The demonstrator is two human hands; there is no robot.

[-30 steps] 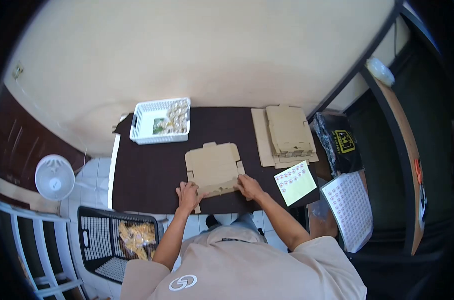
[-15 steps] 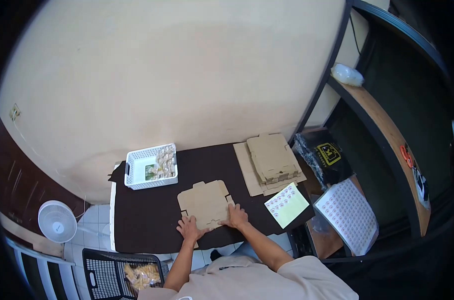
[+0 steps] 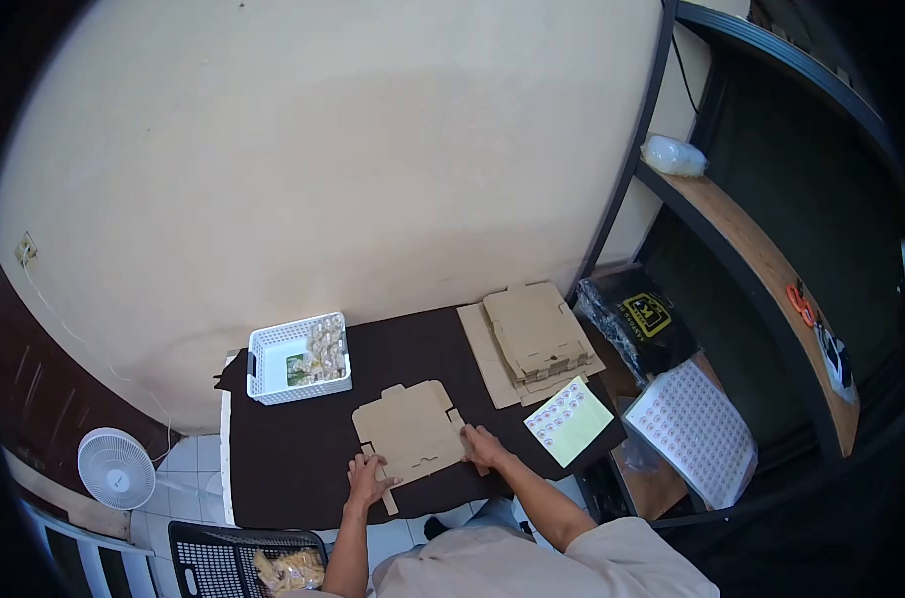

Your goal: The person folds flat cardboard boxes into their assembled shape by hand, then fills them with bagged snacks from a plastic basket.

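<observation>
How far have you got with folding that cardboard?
Just started, I think. The cardboard already lies spread on the dark tabletop. The left hand and right hand are at its sides, near the front. It looks mostly flat, so raising its walls seems left, and more pieces sit in the stack.

Two hands (image 3: 366,480), one unfolded box (image 3: 404,431), two baskets (image 3: 303,392), one fan (image 3: 117,468).

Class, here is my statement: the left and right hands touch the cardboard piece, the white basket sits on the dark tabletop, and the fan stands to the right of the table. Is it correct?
Not quite: the fan stands to the left of the table, as the head view shows. The rest holds.
</observation>
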